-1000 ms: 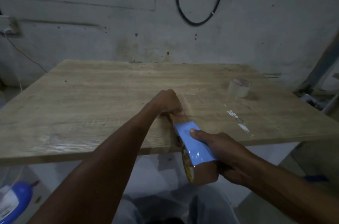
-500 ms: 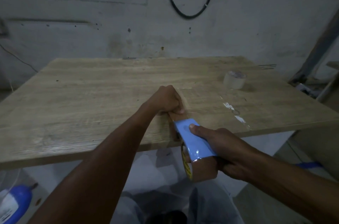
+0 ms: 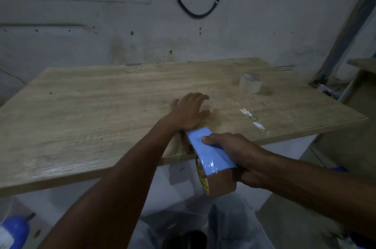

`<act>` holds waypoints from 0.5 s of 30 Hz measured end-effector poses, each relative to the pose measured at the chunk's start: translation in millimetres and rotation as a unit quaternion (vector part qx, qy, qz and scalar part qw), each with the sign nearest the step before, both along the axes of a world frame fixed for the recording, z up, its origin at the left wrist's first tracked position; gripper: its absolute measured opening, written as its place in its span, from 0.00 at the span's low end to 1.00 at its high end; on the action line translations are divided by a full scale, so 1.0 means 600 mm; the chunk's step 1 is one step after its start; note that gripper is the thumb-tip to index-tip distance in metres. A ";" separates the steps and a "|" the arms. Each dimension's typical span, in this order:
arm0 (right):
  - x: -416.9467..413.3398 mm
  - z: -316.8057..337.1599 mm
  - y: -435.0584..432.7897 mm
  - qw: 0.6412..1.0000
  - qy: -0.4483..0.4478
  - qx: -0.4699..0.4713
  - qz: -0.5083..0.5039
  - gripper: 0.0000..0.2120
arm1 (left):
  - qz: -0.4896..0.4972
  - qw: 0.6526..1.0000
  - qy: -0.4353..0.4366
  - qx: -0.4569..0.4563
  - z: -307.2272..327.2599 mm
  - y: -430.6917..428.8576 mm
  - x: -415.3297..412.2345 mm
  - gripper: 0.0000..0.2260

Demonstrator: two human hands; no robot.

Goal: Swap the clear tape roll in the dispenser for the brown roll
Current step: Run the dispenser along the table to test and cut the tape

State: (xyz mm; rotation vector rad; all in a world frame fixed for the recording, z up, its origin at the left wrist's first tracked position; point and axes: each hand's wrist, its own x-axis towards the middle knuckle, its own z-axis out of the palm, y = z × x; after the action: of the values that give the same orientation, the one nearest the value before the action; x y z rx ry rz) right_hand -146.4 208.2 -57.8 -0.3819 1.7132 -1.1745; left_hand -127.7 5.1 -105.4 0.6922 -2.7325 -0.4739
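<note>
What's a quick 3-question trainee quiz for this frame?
1. True or false: the clear tape roll sits in the blue dispenser.
2. The right hand grips: A) the blue dispenser, B) the clear tape roll, C) nothing.
3. Fill in: the left hand rests with fingers spread on the ____.

Key
1. False. The brown roll is in the blue dispenser; the clear tape roll stands apart on the table, toward its far right.
2. A
3. table
</note>
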 end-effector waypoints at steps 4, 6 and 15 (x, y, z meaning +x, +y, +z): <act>0.001 0.003 -0.002 1.000 0.002 0.017 -0.003 0.19 | -0.008 0.993 -0.108 -0.040 -0.013 -0.011 -0.014 0.26; 0.001 0.006 -0.003 1.000 0.003 0.024 -0.003 0.18 | -0.008 0.992 -0.107 -0.068 -0.017 -0.017 -0.016 0.25; 0.009 0.001 -0.026 0.997 0.021 0.071 -0.005 0.20 | 0.015 0.989 -0.076 -0.125 -0.034 -0.021 -0.021 0.23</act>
State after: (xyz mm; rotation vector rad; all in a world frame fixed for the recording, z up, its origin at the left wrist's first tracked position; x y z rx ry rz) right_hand -141.2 192.8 -57.0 -0.3144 1.8246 -1.0512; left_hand -140.4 -7.6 -125.8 0.7283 -2.8491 -0.0689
